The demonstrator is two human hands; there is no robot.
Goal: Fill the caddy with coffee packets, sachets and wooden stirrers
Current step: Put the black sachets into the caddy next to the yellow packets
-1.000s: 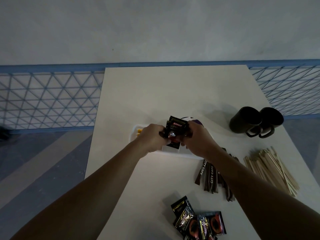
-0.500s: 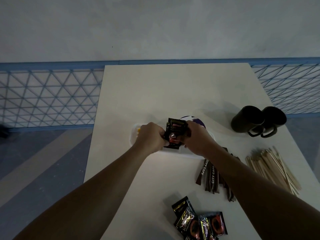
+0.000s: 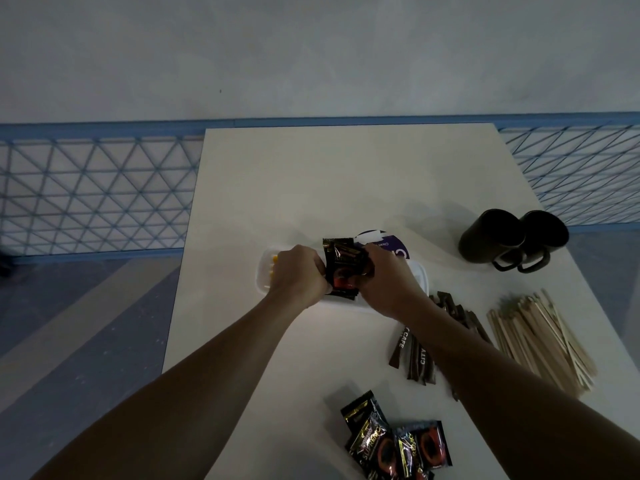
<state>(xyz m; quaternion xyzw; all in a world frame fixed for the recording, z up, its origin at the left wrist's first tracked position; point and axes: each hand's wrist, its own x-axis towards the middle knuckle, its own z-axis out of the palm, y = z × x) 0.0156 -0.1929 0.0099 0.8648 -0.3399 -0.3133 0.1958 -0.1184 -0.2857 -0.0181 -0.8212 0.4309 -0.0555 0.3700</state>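
Note:
A white plastic caddy [image 3: 264, 271] sits mid-table with something yellow at its left end. My left hand [image 3: 299, 273] and my right hand [image 3: 386, 282] both grip a bunch of black coffee packets [image 3: 343, 263] standing upright in the caddy's middle. More black coffee packets [image 3: 394, 441] lie in a loose pile near the front edge. Brown stick sachets [image 3: 420, 358] lie right of my right forearm, partly hidden by it. A heap of wooden stirrers [image 3: 540, 337] lies further right.
Two black mugs [image 3: 512, 239] lie on their sides at the right, handles toward me. A purple-and-white round lid [image 3: 388, 242] shows behind the caddy. The white table [image 3: 346, 174] ends at a blue mesh fence [image 3: 90, 195] on both sides.
Both hands stay on the packets over the caddy; the bunch has sunk slightly lower into it. Nothing else on the table has moved.

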